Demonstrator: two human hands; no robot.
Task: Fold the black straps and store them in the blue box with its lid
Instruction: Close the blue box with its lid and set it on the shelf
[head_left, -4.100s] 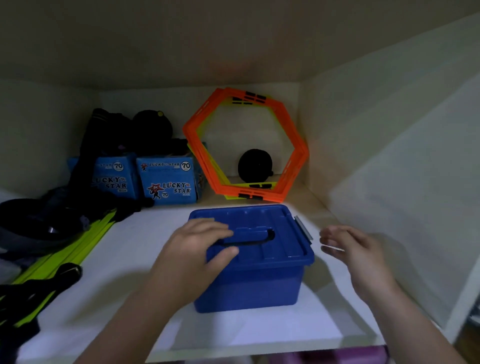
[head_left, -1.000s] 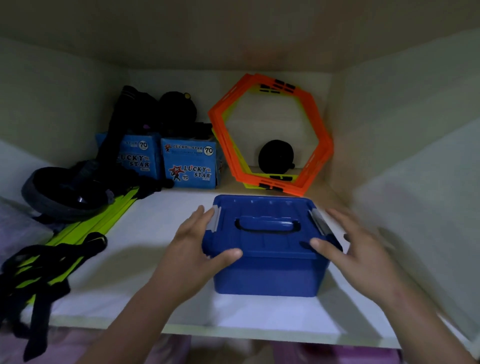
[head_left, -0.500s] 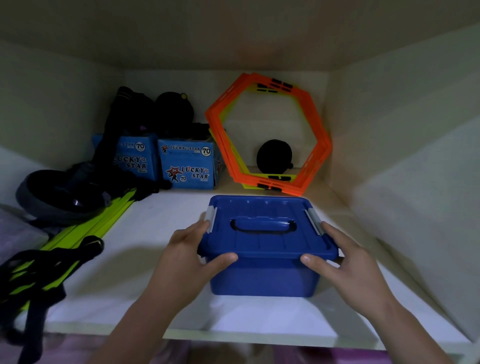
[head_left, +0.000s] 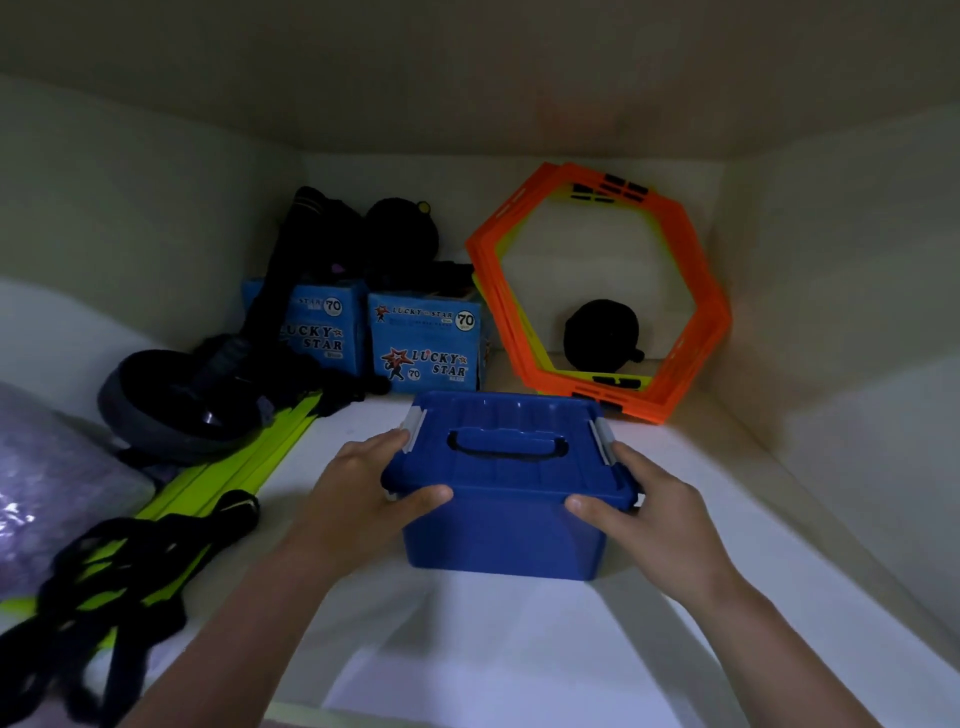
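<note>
The blue box (head_left: 506, 535) stands on a white shelf (head_left: 519, 649) in the middle of the view, its lid (head_left: 506, 447) on with grey clips at both sides. My left hand (head_left: 358, 488) grips the box's left side, thumb on the front rim. My right hand (head_left: 654, 514) grips the right side the same way. Black straps (head_left: 119, 566) lie tangled over yellow-green bars at the shelf's front left. What is inside the box is hidden.
Orange hexagon frames (head_left: 691, 312) lean against the back wall with a black round object (head_left: 600, 335) behind them. Two blue "Lucky Star" cartons (head_left: 423, 343) stand at the back left under dark gear. A dark round helmet-like object (head_left: 171, 400) lies left. Cabinet walls close in on both sides.
My right hand came in from the right and closed on the box's right side. My left hand moved from the lid's top to the left side. The box sits slightly farther back.
</note>
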